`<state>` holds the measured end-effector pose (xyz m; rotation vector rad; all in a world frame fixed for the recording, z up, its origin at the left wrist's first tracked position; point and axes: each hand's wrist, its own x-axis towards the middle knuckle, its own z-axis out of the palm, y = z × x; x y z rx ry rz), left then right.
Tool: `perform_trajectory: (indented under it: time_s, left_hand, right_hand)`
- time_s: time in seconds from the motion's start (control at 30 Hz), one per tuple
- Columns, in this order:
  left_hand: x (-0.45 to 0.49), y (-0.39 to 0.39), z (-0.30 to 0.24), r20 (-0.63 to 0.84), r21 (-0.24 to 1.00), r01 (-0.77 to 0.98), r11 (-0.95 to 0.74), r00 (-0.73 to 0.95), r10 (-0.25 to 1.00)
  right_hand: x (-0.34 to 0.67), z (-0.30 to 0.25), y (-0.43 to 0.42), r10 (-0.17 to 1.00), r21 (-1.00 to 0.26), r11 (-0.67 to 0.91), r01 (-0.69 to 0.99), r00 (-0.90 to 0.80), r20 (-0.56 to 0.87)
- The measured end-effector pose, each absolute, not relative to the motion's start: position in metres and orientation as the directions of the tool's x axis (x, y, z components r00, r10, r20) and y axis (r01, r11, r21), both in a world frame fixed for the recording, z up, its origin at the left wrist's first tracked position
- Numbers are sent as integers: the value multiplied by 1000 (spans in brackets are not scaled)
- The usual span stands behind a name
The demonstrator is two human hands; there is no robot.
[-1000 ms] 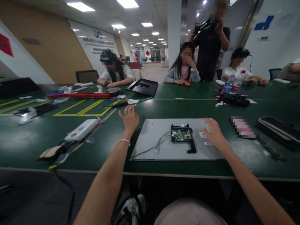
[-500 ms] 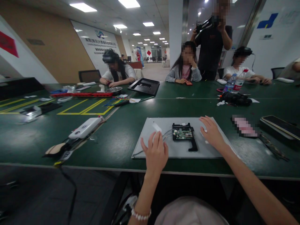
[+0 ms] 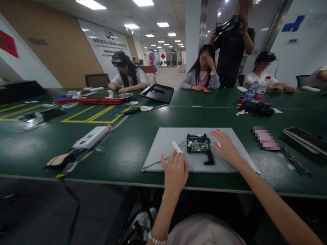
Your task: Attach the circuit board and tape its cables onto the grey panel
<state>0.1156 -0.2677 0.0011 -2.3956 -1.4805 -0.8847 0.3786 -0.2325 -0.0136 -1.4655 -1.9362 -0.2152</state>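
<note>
A flat grey panel point(image 3: 163, 143) lies on the green table in front of me. A small black circuit board module point(image 3: 198, 145) sits near its middle, with thin wires point(image 3: 180, 145) running off to the left. My left hand point(image 3: 175, 172) rests on the panel's near edge, fingers curled over the wire ends and a small white strip point(image 3: 176, 146). My right hand point(image 3: 226, 148) lies flat on the panel just right of the module, fingers stretched out.
A white device point(image 3: 91, 136) with cables lies to the left, a black tablet point(image 3: 305, 137) to the right. A black frame point(image 3: 157, 93), water bottles point(image 3: 255, 91) and a black bundle point(image 3: 257, 108) stand further back. Other people sit across the table.
My left hand came back from the far left of the panel to its near edge and settled over the wires. My right hand slid slightly left toward the module.
</note>
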Motion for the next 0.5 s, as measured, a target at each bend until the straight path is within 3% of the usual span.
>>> perform_trajectory:
  time_s: [0.33, 0.5]
  left_hand:
    - [114, -269, 2, 561, 166, 851, -499, 335, 757]
    - [114, -268, -1, 550, 168, 856, -489, 330, 767]
  right_hand:
    - [309, 34, -208, 727, -307, 649, 696, -447, 522]
    - [268, 37, -186, 638, -254, 765, 592, -640, 429]
